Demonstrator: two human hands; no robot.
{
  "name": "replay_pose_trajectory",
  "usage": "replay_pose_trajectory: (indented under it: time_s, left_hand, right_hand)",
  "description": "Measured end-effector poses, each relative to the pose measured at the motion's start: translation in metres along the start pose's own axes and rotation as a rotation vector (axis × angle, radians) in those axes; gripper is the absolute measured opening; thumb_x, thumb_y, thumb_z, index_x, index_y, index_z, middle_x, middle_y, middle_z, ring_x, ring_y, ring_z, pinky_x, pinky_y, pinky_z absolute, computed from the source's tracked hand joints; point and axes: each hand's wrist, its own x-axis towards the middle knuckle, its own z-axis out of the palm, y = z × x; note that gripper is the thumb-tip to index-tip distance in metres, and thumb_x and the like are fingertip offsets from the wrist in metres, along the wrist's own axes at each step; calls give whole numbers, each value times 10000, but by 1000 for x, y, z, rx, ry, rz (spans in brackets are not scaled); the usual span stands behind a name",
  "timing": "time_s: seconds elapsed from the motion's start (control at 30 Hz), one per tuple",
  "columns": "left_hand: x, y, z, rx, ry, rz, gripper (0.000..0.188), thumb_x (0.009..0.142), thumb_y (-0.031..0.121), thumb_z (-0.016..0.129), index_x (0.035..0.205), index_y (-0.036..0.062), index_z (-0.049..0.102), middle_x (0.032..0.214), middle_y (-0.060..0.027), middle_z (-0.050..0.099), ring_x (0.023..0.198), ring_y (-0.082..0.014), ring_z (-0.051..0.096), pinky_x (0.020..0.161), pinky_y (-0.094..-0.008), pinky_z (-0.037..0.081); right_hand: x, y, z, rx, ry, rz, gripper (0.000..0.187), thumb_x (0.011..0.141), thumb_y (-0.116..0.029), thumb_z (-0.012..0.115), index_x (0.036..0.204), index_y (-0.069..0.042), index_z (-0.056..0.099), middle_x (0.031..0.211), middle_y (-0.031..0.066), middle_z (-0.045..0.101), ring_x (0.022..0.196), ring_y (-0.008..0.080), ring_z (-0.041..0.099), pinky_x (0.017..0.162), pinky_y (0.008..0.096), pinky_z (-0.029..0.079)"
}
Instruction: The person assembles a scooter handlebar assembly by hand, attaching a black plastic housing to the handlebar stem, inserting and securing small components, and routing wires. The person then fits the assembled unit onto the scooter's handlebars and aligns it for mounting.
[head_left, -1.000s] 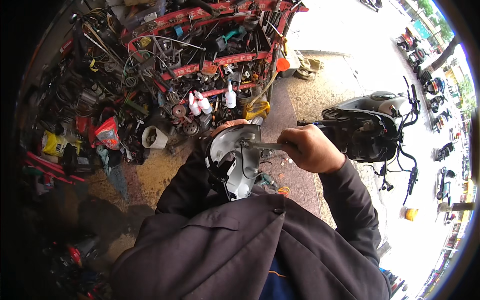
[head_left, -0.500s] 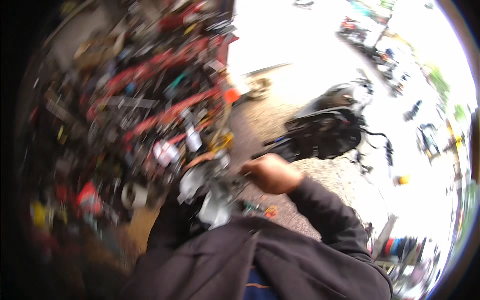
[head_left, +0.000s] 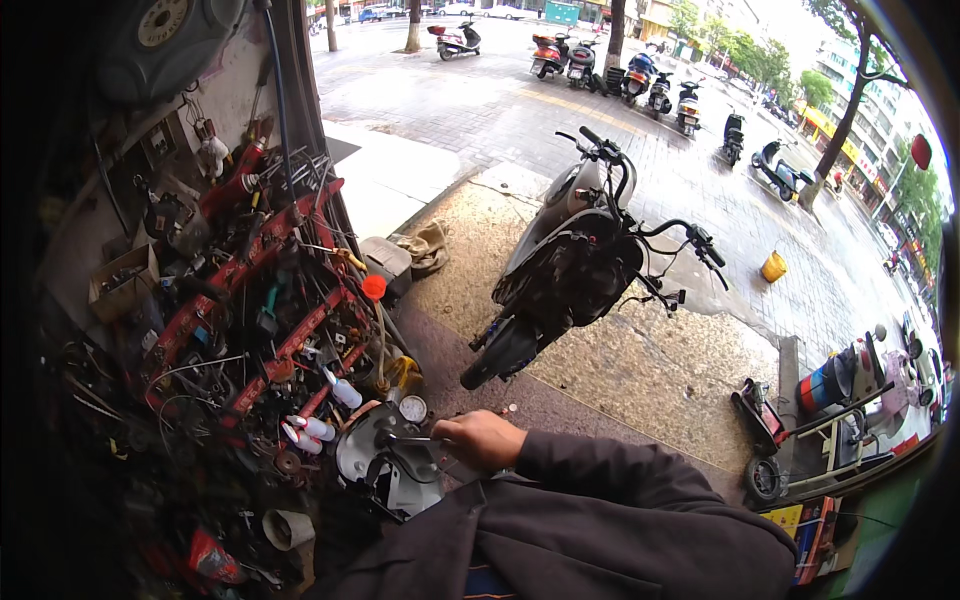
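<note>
The right hand point(head_left: 482, 441) gripped a metal tool point(head_left: 414, 441) at the silver-grey part point(head_left: 415, 494), near, left of centre. The left hand point(head_left: 364, 411) was mostly hidden, grip unclear. A dark housing point(head_left: 165, 65) far left bore a lettered label point(head_left: 163, 22).

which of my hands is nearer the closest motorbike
Right. Your right hand sits below the motorbike in view, not touching; your left hand, mostly hidden, is farther left, at the grey part.
</note>
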Motion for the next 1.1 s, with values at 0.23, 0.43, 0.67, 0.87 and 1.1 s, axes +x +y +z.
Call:
replay_pose_trajectory:
  time_s: [0.23,0.43,0.67,0.87,1.1]
  left_hand:
    - [6,-4,7,-132,-34,-9,333,968,226,472,1187,-17,531,1126,-103,609,1011,-184,607,889,-287,480]
    - [5,3,12,-178,-37,25,349,962,237,482,1199,-15,532,1131,-103,605,1022,-182,600,898,-283,474]
    - [-15,1,18,-118,-13,141,369,956,250,493,1212,-12,533,1136,-102,600,1034,-181,592,908,-277,468]
    - [-4,25,25,-290,139,-110,255,973,207,483,1092,6,585,966,-87,666,849,-172,660,766,-290,542]
    - [-14,45,44,-556,409,-347,259,1011,208,420,1037,21,596,892,-96,673,736,-187,663,668,-334,563]
  right_hand:
    - [-33,4,32,135,-5,113,193,843,-105,589,1024,-53,546,706,193,599,655,398,605,564,470,478]
    - [-25,5,-15,3,5,0,194,815,-134,621,1001,-80,605,702,187,614,663,387,613,578,470,482]
    - [21,-12,-70,-119,-234,-93,96,805,-53,636,899,-38,649,719,170,623,672,371,621,594,422,496]
    - [51,-34,-77,-179,-372,-172,54,808,-53,632,855,-30,643,674,163,610,645,361,613,590,417,488]
    - [77,-47,-76,-306,-462,-190,54,781,-72,621,822,-52,651,665,167,607,650,366,616,600,428,498]
